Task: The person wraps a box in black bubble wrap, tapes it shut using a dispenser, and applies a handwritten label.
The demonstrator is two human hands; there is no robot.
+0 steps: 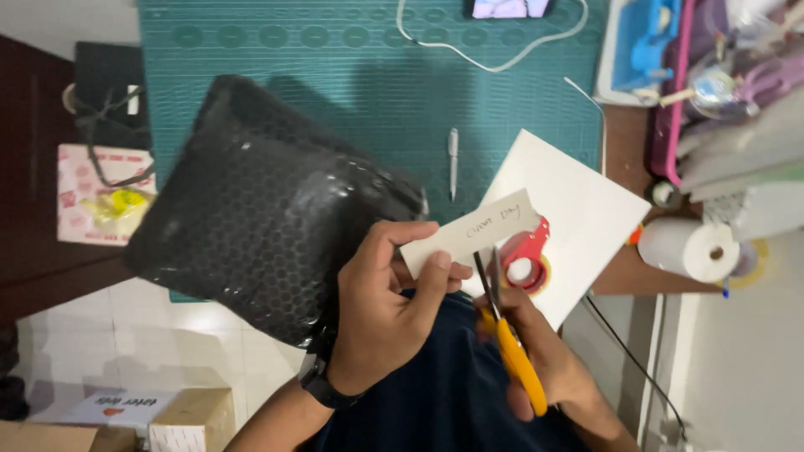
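I note my left hand pinching a paper strip, right hand gripping yellow-handled scissors; a black bubble mailer crowds the left, a red tape dispenser sits behind.

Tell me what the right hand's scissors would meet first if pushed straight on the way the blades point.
The right hand aims the yellow-handled scissors up at the white paper strip held by the left hand. That strip comes first; the blades look already at its lower edge, though depth is unclear.

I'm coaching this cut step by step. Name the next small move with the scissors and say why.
Probably close the scissors further along the paper strip: the right hand has the blades at the strip's lower edge, while the left hand pinches it steady.
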